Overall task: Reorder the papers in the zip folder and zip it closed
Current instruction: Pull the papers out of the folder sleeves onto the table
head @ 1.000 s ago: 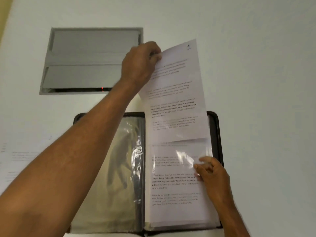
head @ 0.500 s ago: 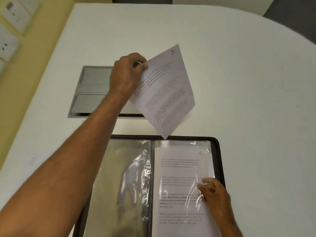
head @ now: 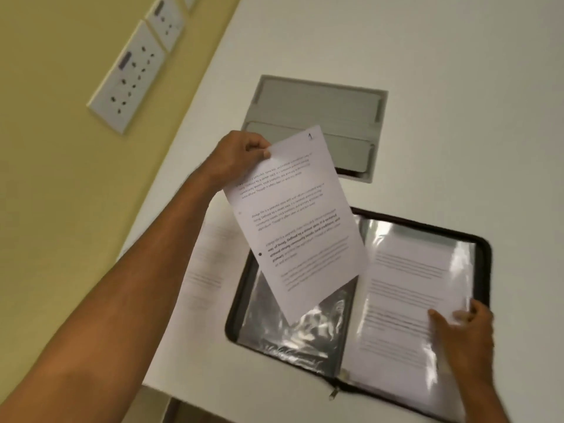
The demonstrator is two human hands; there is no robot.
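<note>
Pinching a printed sheet by its far corner, the left hand held it above the open zip folder on the table. Right hand gripped the right-hand sleeve's edge. Best move, I'd judge: lay it flat beside the loose sheet, left.

A white table with a rounded far edge carries everything. Lying open and flat on its near right part is a dark-edged zip folder, its clear sleeves face up. Just left of the folder, a loose printed sheet lies flat on the tabletop. Farther back, a grey rectangular hatch sits flush in the surface.
</note>
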